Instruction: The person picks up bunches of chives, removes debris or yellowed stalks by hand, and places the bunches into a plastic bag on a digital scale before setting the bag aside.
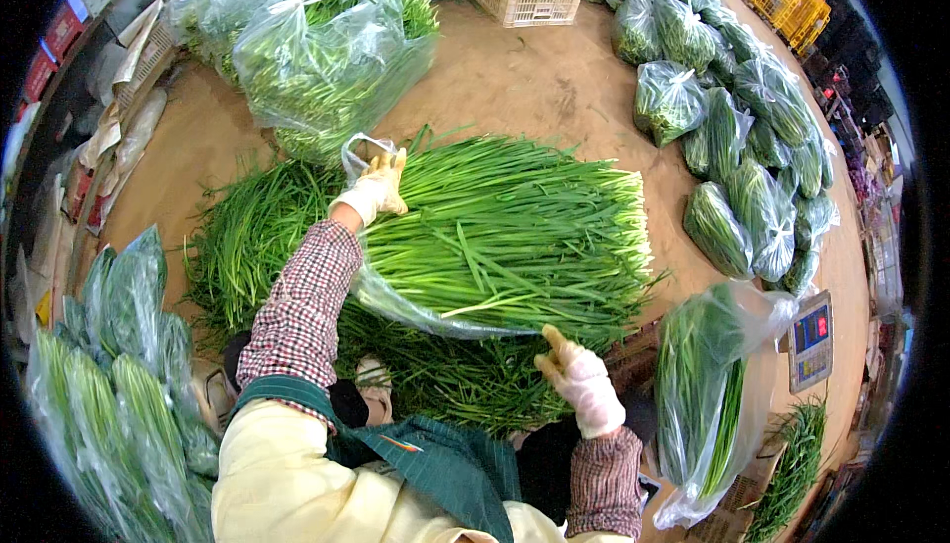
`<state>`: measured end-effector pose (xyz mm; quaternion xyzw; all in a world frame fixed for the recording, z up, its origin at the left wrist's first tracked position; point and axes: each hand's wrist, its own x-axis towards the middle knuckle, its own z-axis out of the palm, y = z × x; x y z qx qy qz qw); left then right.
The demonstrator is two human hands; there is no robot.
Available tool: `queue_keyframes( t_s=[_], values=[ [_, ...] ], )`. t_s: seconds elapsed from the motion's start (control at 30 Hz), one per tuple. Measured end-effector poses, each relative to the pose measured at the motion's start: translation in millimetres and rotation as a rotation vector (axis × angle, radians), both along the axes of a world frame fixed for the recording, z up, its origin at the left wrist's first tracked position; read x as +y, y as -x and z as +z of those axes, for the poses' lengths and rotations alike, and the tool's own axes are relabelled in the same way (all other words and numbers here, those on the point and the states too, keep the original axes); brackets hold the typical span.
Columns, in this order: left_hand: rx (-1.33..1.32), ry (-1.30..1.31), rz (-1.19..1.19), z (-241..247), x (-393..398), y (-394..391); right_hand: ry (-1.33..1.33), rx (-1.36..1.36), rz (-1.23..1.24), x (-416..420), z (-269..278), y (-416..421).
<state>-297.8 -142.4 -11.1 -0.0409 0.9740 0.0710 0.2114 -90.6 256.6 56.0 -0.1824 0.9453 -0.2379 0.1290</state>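
Note:
A large bundle of green garlic chives (505, 231) lies on its side, pale cut ends to the right, with a clear plastic bag (415, 320) around its left part and lower edge. My left hand (382, 186), in a whitish glove with yellowed fingertips, is at the bag's upper left rim, its fingers against the plastic and leaves. My right hand (582, 383), gloved too, has its thumb and fingertips on the bag's lower edge below the bundle. Loose chives (260, 238) are heaped under and to the left of the bundle.
Big filled bags (334, 60) stand at the upper left, beside a plastic crate (534, 5). Several bagged bundles (764, 209) are piled at the right. A bagged bundle (701, 394) lies by a digital scale display (810, 341). More bagged greens (133, 409) stand at the lower left.

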Motion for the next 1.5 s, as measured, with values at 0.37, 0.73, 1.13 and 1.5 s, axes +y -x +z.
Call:
queue_keyframes(
  t_s=[0.37, 0.73, 1.13, 1.5],
  values=[
    [-0.355, -0.293, -0.088, -64.5, -68.2, 62.1, -0.169, -0.094, 0.045, 10.2, -4.0, 1.8],
    [0.083, -0.149, -0.009, -44.4, -18.2, 13.3, -0.319, -0.163, 0.121, -0.6, 8.1, 6.1],
    [0.057, -0.354, -0.051, 102.4, 41.7, 27.1, -0.225, 0.008, 0.070, 11.8, 5.0, -7.5],
    [0.315, -0.420, 0.033, 95.1, 138.7, -159.9, 1.480, -1.031, -0.202, -106.4, -35.4, 3.6]
  ],
)
